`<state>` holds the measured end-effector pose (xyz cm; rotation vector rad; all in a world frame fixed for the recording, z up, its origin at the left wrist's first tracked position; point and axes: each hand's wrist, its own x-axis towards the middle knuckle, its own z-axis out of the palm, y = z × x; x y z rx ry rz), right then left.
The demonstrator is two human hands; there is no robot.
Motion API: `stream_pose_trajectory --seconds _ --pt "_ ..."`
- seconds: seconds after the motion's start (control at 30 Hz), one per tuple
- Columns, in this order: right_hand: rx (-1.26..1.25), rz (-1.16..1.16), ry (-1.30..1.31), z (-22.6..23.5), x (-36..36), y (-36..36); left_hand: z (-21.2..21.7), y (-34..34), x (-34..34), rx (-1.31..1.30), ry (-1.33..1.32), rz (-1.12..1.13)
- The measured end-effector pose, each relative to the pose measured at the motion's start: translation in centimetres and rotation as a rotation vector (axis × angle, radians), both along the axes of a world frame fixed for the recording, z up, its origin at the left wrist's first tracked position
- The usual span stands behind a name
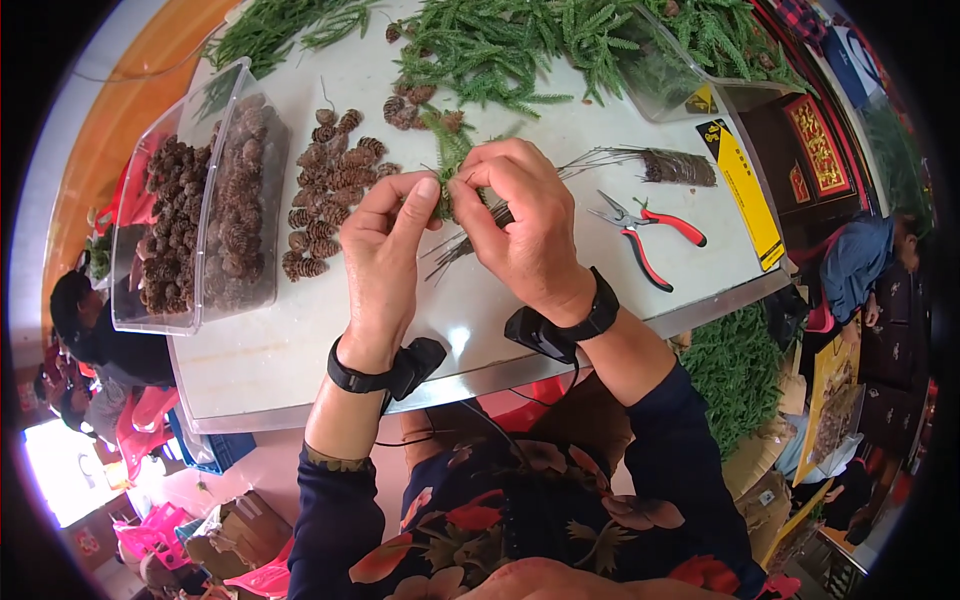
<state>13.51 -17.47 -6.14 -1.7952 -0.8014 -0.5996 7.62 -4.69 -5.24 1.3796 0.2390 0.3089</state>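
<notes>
Over the white table, my left hand [388,235] and my right hand [522,215] meet with their fingertips closed on a green artificial pine sprig [452,148]. The sprig points away from me, and its lower end is mostly hidden by my fingers. Thin dark wires [450,255] lie beneath and beside my right hand. Left of my left hand are loose brown pine cones [335,180]. Red-and-black pliers [648,238] rest open to the right of my right hand, below a bundle of wires [680,168].
A clear plastic bin of pine cones [240,200] stands at the left. Piled green sprigs [520,50] cover the far side, beside another clear bin [680,95]. A yellow-and-black package [742,195] lies near the right edge. Other people [865,270] sit beyond the table; more greenery [735,365] is piled below it.
</notes>
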Motion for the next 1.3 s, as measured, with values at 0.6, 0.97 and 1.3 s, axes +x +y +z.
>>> stream_pose_trajectory --seconds 0.6,0.97,1.3 --pt "0.02 0.195 0.131 -0.3 -0.2 0.4 0.6 2.0 -0.1 -0.124 -0.056 0.075" --pt "0.01 0.151 0.079 -0.6 -0.1 0.4 0.1 1.4 0.2 -0.035 -0.063 0.033" --pt "0.054 0.17 0.014 -0.5 -0.3 0.6 0.4 0.4 -0.5 0.31 -0.159 0.131"
